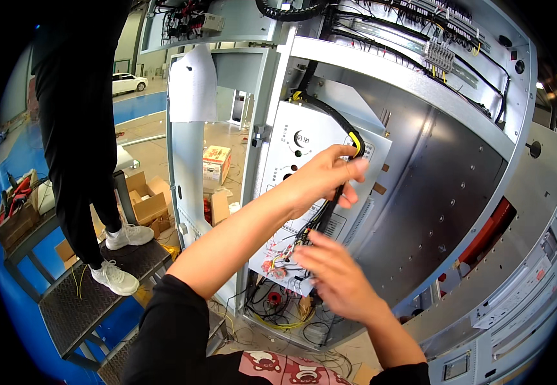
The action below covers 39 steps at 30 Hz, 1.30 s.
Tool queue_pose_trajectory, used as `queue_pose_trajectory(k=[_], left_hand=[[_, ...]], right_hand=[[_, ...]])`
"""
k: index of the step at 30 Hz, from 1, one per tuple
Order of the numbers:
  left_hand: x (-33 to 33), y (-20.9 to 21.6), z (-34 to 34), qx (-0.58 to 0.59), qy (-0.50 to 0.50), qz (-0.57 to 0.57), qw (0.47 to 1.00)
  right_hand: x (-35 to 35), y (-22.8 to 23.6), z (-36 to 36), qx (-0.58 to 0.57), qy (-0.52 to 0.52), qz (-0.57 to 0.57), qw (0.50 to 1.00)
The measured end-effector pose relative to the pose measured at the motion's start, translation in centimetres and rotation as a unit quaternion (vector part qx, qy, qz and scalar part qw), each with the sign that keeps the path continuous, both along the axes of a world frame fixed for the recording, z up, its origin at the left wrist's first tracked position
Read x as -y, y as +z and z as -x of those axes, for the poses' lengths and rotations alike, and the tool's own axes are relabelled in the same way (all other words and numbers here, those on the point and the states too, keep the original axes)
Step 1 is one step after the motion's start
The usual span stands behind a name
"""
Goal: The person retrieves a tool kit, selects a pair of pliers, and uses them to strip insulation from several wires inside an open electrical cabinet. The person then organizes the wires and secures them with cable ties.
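Observation:
A black wire harness with yellow tape bands comes down from the upper part of an open metal cabinet, in front of a white panel with round cut-outs. My left hand is curled around the harness just below a yellow band. Lower down, the bundle splits into loose wires with small coloured ends by the panel's lower edge. My right hand, slightly blurred, is beside these wires with its fingers stretched out and apart. I see nothing held in it.
Rows of wiring and terminal blocks run along the cabinet's top. Tangled cables lie in its base. A cabinet door stands open at left. Another person stands on a metal step platform there, near a tool box and cartons.

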State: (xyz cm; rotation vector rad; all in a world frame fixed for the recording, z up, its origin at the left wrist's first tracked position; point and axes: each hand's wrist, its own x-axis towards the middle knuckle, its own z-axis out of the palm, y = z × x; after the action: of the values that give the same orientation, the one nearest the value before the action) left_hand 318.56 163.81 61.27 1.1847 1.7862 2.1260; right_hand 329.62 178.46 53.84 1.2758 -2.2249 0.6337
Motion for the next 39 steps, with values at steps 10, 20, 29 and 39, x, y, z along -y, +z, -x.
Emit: queue_pose_trajectory(k=[10, 20, 29, 39], left_hand=[[5.5, -3.7, 12.6, -0.237, 0.252, -0.002, 0.938], [1.6, -7.4, 11.5, -0.185, 0.087, 0.083, 0.975], [-1.8, 1.2, 1.3, -0.521, 0.3, -0.019, 0.799], [1.1, -0.5, 4.8, -0.364, 0.214, -0.106, 0.9]], right_hand=[[-3.4, 3.9, 13.0, 0.109, -0.071, 0.398, 0.908], [-4.1, 5.1, 15.6, 0.113, -0.144, 0.375, 0.909], [-5.8, 12.5, 0.8, -0.432, -0.337, 0.167, 0.82], [-11.5, 6.9, -10.0, -0.051, -0.378, 0.229, 0.896]])
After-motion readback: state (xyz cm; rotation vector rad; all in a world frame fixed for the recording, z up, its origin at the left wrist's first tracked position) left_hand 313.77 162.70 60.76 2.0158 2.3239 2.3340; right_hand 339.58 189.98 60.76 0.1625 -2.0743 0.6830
